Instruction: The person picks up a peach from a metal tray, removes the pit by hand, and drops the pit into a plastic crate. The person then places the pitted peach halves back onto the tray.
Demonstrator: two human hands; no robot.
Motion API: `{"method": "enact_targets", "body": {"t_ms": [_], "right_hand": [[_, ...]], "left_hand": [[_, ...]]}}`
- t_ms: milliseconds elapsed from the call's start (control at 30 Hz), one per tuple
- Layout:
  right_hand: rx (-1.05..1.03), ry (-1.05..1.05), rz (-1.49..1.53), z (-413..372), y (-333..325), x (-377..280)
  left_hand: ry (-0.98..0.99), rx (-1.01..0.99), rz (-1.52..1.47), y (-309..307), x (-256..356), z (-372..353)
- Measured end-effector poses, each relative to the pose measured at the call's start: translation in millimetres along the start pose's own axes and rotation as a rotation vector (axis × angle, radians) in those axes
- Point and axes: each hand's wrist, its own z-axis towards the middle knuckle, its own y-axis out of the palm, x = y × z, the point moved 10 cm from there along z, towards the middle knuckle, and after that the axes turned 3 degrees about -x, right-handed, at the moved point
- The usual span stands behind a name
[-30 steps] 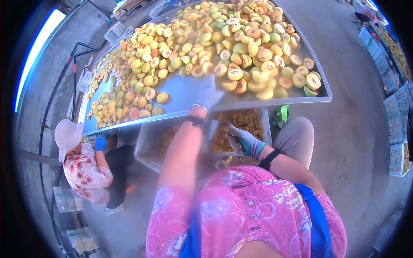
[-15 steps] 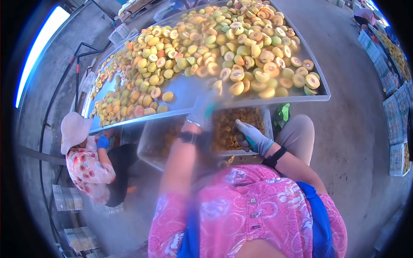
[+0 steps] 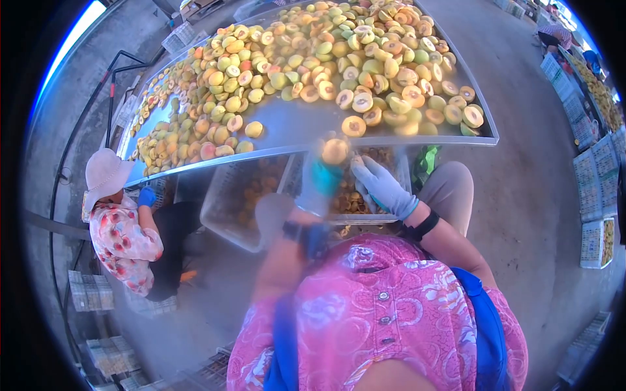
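Note:
My left hand (image 3: 321, 179), in a white and teal glove and blurred by motion, grips a yellow peach half (image 3: 334, 151) just below the front edge of the metal table (image 3: 287, 133). Close on its right is my right hand (image 3: 383, 187), in a pale glove, with its fingers together and curled down. Anything inside those fingers is hidden. Beneath both hands stands a crate (image 3: 405, 171) with brownish-orange fruit pieces (image 3: 349, 202). Many halved peaches (image 3: 378, 65), some showing brown centres, are heaped on the table.
A second crate (image 3: 228, 218) with fruit pieces stands to the left. Beyond it a co-worker (image 3: 124, 228) in a hat and blue gloves sits at the table. Something green (image 3: 425, 163) hangs near my right knee. Stacked crates (image 3: 596, 169) line the far right.
My left hand has come back from the tabletop toward my right hand, bringing a peach half. My right hand has shifted slightly up. The view has tilted a little.

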Motion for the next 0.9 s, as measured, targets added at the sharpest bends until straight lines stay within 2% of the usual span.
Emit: {"method": "enact_targets", "body": {"t_ms": [100,200,300,367,400,467,533,600,733,800,900], "right_hand": [[-0.005,0.053,-0.038,2,-1,0],[-0.006,-0.010,-0.055,6,1,-2],[-0.035,-0.049,-0.099,11,6,3],[0.131,-0.428,-0.575,8,6,-23],[0.131,-0.424,-0.573,7,6,-24],[0.060,-0.216,-0.498,12,5,-8],[0.018,-0.228,-0.494,12,9,-3],[-0.026,-0.237,-0.488,7,16,-2],[0.037,-0.216,-0.426,2,12,-4],[0.055,-0.239,-0.379,3,10,-7],[0.080,-0.263,-0.390,6,4,-8]], "left_hand": [[0.040,-0.055,0.139,1,-2,0],[0.064,-0.135,0.242,6,-5,1],[0.062,-0.057,0.157,2,-8,-2],[0.077,-0.058,0.245,7,-4,-6],[0.092,-0.061,0.334,11,-1,-9],[0.121,-0.107,0.303,19,1,-11],[0.154,-0.157,0.269,29,0,-12],[0.051,0.095,-0.007,11,-10,-14],[0.039,0.024,0.049,28,-3,-16],[-0.035,0.022,-0.117,25,-8,-8],[0.030,0.064,-0.066,22,-4,-9]]}}
